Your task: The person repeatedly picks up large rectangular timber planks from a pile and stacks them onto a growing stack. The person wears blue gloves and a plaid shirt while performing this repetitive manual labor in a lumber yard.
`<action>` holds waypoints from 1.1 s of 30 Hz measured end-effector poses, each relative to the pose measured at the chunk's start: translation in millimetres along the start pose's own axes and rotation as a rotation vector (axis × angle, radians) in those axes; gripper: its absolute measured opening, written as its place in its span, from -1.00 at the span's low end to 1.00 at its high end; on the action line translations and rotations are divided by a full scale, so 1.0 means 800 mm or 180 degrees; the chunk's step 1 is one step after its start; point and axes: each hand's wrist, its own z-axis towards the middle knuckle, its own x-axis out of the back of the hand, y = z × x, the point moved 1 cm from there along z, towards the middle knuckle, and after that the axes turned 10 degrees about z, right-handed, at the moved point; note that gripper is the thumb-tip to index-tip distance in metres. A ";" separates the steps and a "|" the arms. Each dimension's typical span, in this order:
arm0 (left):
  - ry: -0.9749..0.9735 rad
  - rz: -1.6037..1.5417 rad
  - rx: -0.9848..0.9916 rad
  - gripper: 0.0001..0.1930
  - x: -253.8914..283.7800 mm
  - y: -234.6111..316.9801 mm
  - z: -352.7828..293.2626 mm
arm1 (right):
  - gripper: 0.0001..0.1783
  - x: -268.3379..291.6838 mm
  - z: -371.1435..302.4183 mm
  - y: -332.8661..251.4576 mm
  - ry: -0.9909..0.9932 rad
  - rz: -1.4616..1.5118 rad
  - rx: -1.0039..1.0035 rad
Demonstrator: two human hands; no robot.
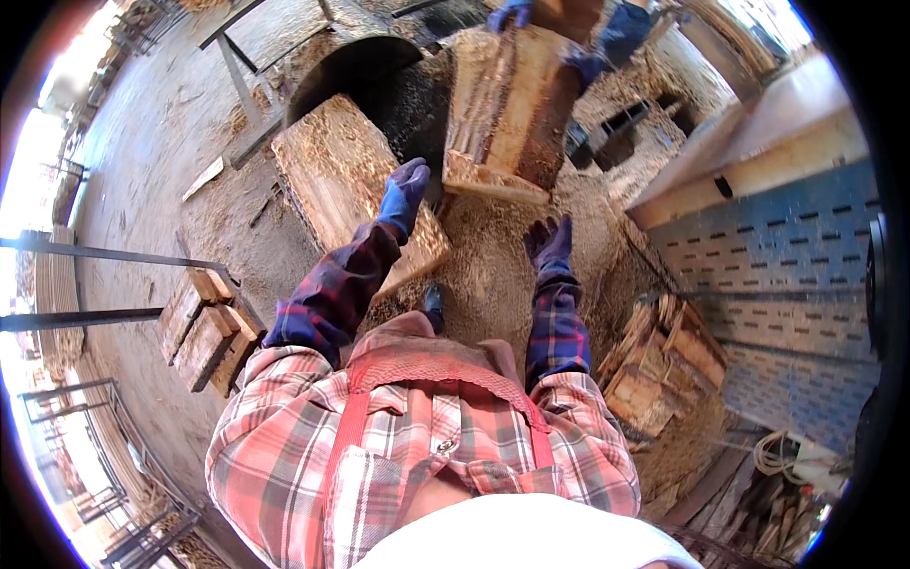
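In the head view, a pale squared timber [332, 156] is seen lying at a slant ahead of the person, toward the left, with sawdust spread over the floor [488, 261] beside it. The left hand [406, 194], gloved in blue, is held over the timber's right-hand edge with its fingers extended; no grip around the wood is shown, and whether contact is made cannot be told. The right hand [550, 242], in a dark purplish glove, is held apart from the wood, fingers spread wide and nothing grasped. Farther ahead, a bark-edged block [498, 104] is seen tilted, with a co-worker's gloved hands [512, 14] at its far part. The work is judged to be partway: shorter pieces are already gathered in a stack [194, 332] at the left and a heap [654, 379] at the right, while the two large pieces are left to be dealt with, neither being gripped by the person; how much more remains is not shown
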 end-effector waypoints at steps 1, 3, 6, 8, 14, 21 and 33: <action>-0.0012 0.0245 -0.0070 -0.75 -0.002 -0.006 0.025 | -0.29 -0.033 0.014 -0.007 -0.0094 0.0255 -0.0057; -0.0394 -0.0162 0.0543 -0.78 -0.011 -0.006 0.066 | -0.29 -0.074 0.024 -0.013 -0.0356 0.0381 -0.0114; -0.0854 -0.0925 0.1245 -0.73 -0.045 -0.008 0.107 | -0.35 -0.106 0.044 -0.006 -0.0424 -0.0460 0.0002; -0.0727 -0.0274 0.0941 -0.63 -0.052 -0.004 0.128 | -0.40 -0.117 0.040 0.006 -0.0542 -0.0081 -0.0145; -0.1815 -0.0908 0.1899 -0.61 0.017 0.046 0.138 | -0.31 -0.147 -0.067 0.007 -0.1267 -0.0296 -0.1144; -0.0963 -0.0485 0.1543 -0.46 0.104 0.168 -0.014 | -0.32 -0.260 -0.048 -0.011 -0.2363 -0.0480 -0.1643; 0.2781 -0.0344 0.1153 -0.70 0.280 -0.026 -0.179 | -0.38 -0.343 -0.082 0.184 -0.2570 -0.3061 -0.1301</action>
